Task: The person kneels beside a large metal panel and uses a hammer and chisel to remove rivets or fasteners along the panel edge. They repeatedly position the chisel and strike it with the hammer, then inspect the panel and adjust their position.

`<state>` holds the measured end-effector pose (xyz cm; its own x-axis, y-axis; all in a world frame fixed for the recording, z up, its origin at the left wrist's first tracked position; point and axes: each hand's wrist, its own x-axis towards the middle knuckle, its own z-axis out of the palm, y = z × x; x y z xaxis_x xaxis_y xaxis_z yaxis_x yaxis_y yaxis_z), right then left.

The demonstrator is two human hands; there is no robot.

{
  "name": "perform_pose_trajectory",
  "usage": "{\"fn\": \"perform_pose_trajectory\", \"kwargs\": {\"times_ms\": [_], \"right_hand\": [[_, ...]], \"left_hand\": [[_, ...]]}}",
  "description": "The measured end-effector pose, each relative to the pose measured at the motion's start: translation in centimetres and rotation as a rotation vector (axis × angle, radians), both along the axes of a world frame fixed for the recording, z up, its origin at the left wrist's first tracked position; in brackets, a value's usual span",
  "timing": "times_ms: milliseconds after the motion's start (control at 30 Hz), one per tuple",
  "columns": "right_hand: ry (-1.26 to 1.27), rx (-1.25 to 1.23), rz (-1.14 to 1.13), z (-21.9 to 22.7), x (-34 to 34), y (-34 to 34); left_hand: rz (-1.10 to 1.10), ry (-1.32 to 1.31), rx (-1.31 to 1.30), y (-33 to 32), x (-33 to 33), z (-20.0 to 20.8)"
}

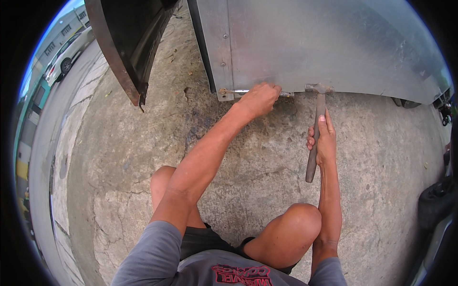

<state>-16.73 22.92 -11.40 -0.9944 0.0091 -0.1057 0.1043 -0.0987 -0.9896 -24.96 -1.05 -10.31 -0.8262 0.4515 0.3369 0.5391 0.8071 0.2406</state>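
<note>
A large silver sheet-metal panel (305, 45) stands in front of me, its lower edge just above the ground. At that edge my left hand (261, 99) is closed around a narrow, shiny metal bar (241, 91) that lies along the panel. The bar's exact kind is hidden by my fingers; a further metal piece (287, 94) shows to their right. My right hand (325, 138) grips a hammer (312, 164) by the middle of its worn wooden handle, thumb along the shaft. The hammer's head is up by the panel's lower edge, right of my left hand.
A dark, rusty-edged panel (112, 52) hangs at the upper left. Cracked concrete (138, 148) lies beneath me. A black tyre (436, 202) is at the far right. Beyond the kerb on the left, a white car (69, 52) stands on the road.
</note>
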Motion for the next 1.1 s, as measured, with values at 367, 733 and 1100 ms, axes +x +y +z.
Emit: {"fn": "perform_pose_trajectory", "kwargs": {"times_ms": [367,733,1100], "right_hand": [[-0.127,0.064,0.146,-0.8,-0.2,0.1],[-0.045,-0.196,-0.095,-2.0,0.7,-0.2],[0.07,-0.11,-0.123,2.5,0.0,0.0]], "left_hand": [[0.036,-0.016,-0.038,-0.3,0.0,-0.4],[-0.076,0.007,0.13,0.1,1.7,-0.2],[-0.024,-0.001,0.259,-0.5,0.6,1.9]]}}
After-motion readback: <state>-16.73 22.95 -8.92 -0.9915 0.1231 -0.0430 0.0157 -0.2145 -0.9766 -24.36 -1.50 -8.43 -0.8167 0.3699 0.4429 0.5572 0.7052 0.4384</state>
